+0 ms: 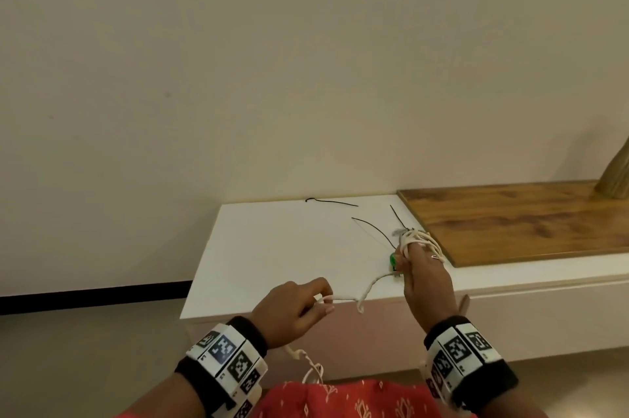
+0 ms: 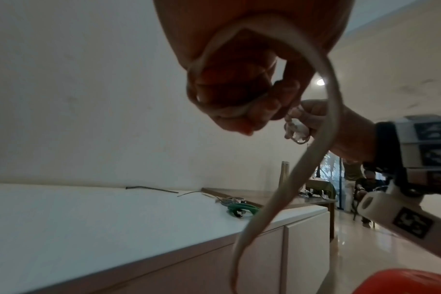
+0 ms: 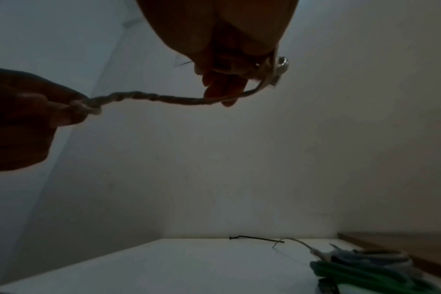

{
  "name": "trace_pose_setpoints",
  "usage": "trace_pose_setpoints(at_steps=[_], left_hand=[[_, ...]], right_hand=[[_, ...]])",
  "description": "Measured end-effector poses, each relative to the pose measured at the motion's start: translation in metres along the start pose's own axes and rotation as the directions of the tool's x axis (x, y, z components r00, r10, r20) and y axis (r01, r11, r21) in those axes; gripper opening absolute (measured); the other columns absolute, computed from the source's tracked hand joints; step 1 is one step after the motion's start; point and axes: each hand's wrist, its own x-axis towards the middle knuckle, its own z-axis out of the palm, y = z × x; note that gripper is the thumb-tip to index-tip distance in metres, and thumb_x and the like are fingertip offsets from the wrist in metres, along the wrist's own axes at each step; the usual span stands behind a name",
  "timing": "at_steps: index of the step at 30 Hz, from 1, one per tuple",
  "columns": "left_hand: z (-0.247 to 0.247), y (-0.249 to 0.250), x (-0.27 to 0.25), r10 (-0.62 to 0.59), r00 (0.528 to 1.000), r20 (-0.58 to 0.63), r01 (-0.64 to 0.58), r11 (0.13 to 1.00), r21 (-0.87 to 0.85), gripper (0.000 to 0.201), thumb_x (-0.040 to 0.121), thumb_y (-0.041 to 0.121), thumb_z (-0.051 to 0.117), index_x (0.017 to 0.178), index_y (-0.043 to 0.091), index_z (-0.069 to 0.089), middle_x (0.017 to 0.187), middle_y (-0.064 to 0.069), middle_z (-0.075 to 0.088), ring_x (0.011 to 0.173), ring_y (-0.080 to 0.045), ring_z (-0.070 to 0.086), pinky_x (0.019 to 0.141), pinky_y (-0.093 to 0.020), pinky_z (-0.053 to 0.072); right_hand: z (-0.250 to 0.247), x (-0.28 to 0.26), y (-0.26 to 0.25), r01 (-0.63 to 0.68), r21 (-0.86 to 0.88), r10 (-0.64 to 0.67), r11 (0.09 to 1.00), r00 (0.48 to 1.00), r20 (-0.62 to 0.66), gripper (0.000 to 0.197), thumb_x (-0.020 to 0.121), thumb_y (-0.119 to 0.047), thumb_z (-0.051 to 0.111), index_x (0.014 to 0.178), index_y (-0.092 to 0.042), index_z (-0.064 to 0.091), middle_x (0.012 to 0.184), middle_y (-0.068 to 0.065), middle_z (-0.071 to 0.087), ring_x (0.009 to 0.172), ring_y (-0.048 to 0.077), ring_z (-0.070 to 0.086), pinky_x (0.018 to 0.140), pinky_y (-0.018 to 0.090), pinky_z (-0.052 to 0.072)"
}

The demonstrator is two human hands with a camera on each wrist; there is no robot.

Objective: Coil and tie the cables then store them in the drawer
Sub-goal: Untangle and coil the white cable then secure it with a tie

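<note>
Stretching between both hands, the white cable [image 1: 343, 298] is pinched by left fingers [image 1: 321, 308] and coiled around right fingers [image 1: 413, 249].

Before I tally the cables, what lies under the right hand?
Under the right hand, on the white cabinet top, a coiled green cable and a grey one beside it show in the wrist views. The head view shows only a green edge.

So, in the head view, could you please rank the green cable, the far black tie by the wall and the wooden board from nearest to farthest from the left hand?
From the left hand:
1. Green cable, on the white top, right of it, under the right hand.
2. Black tie, at the back by the wall.
3. Wooden board, farther right; its near corner is close to call against the tie.
</note>
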Motion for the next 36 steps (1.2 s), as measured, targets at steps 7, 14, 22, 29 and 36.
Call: trace_pose_setpoints(at_steps=[7, 14, 22, 29, 36], left_hand=[[-0.017, 0.009, 0.006, 0.019, 0.965, -0.261, 0.042, 0.973, 0.227, 0.032, 0.083, 0.051, 0.017, 0.089, 0.030, 0.041, 0.057, -0.005, 0.061, 0.051, -0.023, 0.054, 0.050, -0.024, 0.032], [-0.044, -0.016, 0.004, -0.159, 0.921, -0.356, 0.245, 0.946, 0.211, 0.047, 0.079, 0.060, 0.035, 0.078, 0.024, 0.066, 0.038, 0.010, 0.037, 0.043, -0.008, 0.041, 0.046, -0.018, 0.024], [-0.041, -0.016, 0.002, -0.407, 0.908, -0.102, 0.415, 0.908, 0.064, 0.043, 0.093, 0.037, 0.045, 0.051, 0.027, 0.045, 0.050, 0.007, 0.045, 0.048, -0.006, 0.044, 0.058, -0.027, 0.039], [-0.015, 0.031, 0.004, -0.289, 0.882, 0.373, 0.470, 0.590, -0.656, 0.047, 0.097, 0.030, 0.036, 0.054, 0.016, 0.047, 0.035, 0.012, 0.032, 0.028, -0.001, 0.024, 0.032, -0.014, 0.021], [-0.022, 0.039, 0.002, -0.244, 0.881, 0.405, 0.471, 0.517, -0.715, 0.012, 0.091, 0.020, 0.052, 0.081, 0.014, 0.049, 0.038, 0.009, 0.042, 0.028, -0.003, 0.029, 0.031, -0.012, 0.026]], right_hand=[[0.003, -0.007, -0.005, 0.159, -0.042, -0.143, 0.986, 0.956, 0.258, 0.032, 0.088, -0.033, 0.037, 0.071, -0.010, 0.051, 0.057, -0.001, 0.047, 0.051, 0.016, 0.038, 0.048, 0.013, 0.015], [-0.011, -0.009, -0.017, 0.396, -0.214, -0.290, 0.893, 0.869, 0.401, 0.036, 0.085, -0.049, 0.034, 0.059, -0.028, 0.022, 0.045, -0.010, 0.002, 0.033, 0.007, 0.004, 0.037, 0.014, -0.004], [-0.017, -0.006, -0.032, 0.340, -0.351, -0.228, 0.873, 0.919, 0.323, 0.036, 0.079, -0.044, 0.037, 0.054, -0.025, 0.022, 0.041, -0.007, 0.012, 0.034, 0.009, 0.013, 0.043, 0.013, -0.006], [-0.007, -0.008, -0.044, 0.236, -0.403, -0.120, 0.884, 0.949, 0.293, 0.050, 0.070, -0.030, 0.069, 0.053, -0.024, 0.022, 0.044, -0.009, 0.017, 0.034, 0.011, 0.012, 0.043, 0.013, -0.007], [-0.009, -0.010, -0.029, 0.138, -0.451, -0.005, 0.882, 0.959, 0.284, 0.057, 0.061, -0.028, 0.081, 0.052, -0.024, 0.025, 0.031, -0.001, 0.035, 0.033, 0.012, 0.017, 0.043, 0.014, -0.005]])
